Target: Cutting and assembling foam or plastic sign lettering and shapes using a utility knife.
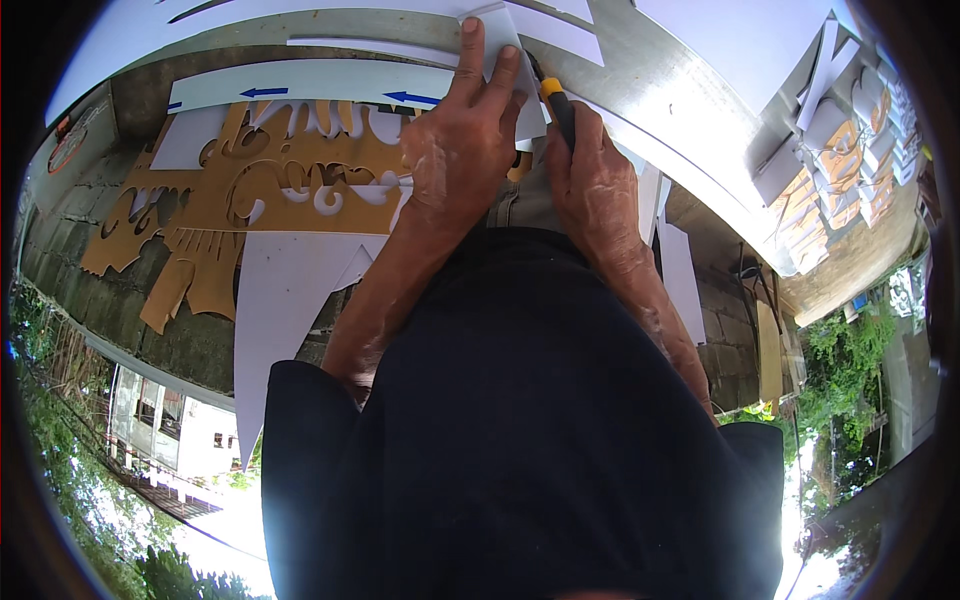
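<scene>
My left hand [455, 140] lies over a narrow white board piece [497, 18] at the table's near edge. Its index and middle fingers are stretched out and press flat on the piece; the others are partly hidden. Just to the right, my right hand [597, 185] is closed round a utility knife [561, 112] with a dark and yellow handle. The knife's front end points away from me, close to the right edge of the white piece. Whether its blade touches the board is too small to make out.
White strips [560, 38] lie on the grey metal table [665, 70]. A pale strip with blue arrows [330, 84] runs along its left near edge. Below hang brown cut-out sheets [290, 205] and a pointed white sheet [280, 290]. Many cut pieces [850, 150] are heaped at right.
</scene>
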The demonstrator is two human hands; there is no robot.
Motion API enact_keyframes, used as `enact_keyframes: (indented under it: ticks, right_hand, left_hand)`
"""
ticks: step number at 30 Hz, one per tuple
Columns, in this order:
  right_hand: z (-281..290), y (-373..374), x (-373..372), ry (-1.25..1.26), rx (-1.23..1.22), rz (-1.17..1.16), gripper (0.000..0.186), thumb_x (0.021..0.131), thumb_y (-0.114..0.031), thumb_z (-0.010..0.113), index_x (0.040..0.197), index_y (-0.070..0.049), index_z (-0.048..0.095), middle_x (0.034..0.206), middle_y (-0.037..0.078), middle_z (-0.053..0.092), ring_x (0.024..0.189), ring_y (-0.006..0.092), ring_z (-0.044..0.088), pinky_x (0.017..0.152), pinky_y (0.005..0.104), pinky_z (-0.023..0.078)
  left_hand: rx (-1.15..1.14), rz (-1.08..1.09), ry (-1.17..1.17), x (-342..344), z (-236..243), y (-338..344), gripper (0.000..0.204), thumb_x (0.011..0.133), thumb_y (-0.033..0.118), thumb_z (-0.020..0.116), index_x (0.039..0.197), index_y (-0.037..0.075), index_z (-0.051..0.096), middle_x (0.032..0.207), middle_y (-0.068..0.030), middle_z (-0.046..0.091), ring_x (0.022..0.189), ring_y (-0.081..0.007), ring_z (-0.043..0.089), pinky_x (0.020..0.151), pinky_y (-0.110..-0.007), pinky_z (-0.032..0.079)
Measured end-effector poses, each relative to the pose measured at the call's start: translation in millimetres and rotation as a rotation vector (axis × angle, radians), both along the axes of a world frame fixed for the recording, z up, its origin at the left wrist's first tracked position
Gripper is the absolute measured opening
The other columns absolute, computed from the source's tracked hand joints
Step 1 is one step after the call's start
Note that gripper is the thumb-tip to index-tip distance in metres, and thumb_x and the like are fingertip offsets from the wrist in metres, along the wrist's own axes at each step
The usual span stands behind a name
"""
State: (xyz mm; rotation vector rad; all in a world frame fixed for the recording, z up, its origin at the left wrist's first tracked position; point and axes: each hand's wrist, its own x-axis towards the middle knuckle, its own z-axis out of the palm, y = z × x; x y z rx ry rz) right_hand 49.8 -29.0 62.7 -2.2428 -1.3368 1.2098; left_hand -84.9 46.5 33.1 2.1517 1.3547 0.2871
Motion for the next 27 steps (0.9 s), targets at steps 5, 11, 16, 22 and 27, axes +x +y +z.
enact_keyframes:
  ticks: [5, 11, 16, 22, 27]
  right_hand:
    - [0.2, 2.0, -2.6, -0.023, 0.007, 0.016, 0.027, 0.096, -0.016, 0.061, 0.112, -0.002, 0.044, 0.093, 0.023, 0.064, 0.070, 0.0459, 0.067, 0.056, 0.0548, 0.054]
    - [-0.8, 5.6, -5.0, -0.094, 0.009, 0.040, 0.025, 0.095, -0.014, 0.061, 0.107, -0.002, 0.043, 0.088, 0.021, 0.063, 0.065, 0.0439, 0.066, 0.052, 0.0526, 0.054]
    - [8.2, 17.8, -5.0, -0.097, -0.167, 0.074, 0.023, 0.099, -0.014, 0.057, 0.112, -0.001, 0.044, 0.095, 0.025, 0.066, 0.080, 0.0464, 0.068, 0.065, 0.0551, 0.054]
    - [8.9, 18.0, 3.0, -0.032, -0.140, 0.088, 0.020, 0.098, -0.015, 0.055, 0.099, -0.001, 0.041, 0.085, 0.025, 0.065, 0.067, 0.0470, 0.066, 0.058, 0.0549, 0.054]
    - [21.2, 30.8, 10.9, 0.130, -0.291, 0.034, 0.021, 0.101, -0.017, 0.053, 0.105, 0.001, 0.043, 0.082, 0.033, 0.064, 0.078, 0.0529, 0.064, 0.066, 0.0583, 0.048]
  left_hand:
    - [-0.004, 0.007, -0.044, 1.2, -2.3, -1.1, 0.038, 0.086, 0.014, 0.076, 0.123, 0.006, 0.071, 0.142, -0.0243, 0.054, 0.100, -0.0338, 0.073, 0.077, -0.036, 0.060]
    - [-0.040, 0.016, -0.037, 7.3, 4.5, 1.2, 0.039, 0.087, 0.012, 0.074, 0.125, 0.003, 0.069, 0.144, -0.0246, 0.052, 0.102, -0.0354, 0.072, 0.081, -0.038, 0.059]
    - [-0.057, -0.011, -0.002, 7.8, 6.1, 0.5, 0.043, 0.086, 0.011, 0.075, 0.127, 0.001, 0.067, 0.148, -0.0258, 0.047, 0.104, -0.0371, 0.071, 0.081, -0.039, 0.059]
    - [-0.092, -0.006, -0.045, 10.2, 5.4, -4.4, 0.046, 0.086, 0.007, 0.074, 0.129, -0.004, 0.064, 0.152, -0.0294, 0.040, 0.113, -0.0411, 0.066, 0.084, -0.040, 0.059]
    - [-0.120, -0.007, -0.084, 8.7, 5.8, -3.5, 0.048, 0.085, 0.004, 0.073, 0.131, -0.005, 0.062, 0.153, -0.0307, 0.037, 0.117, -0.0427, 0.063, 0.087, -0.042, 0.058]
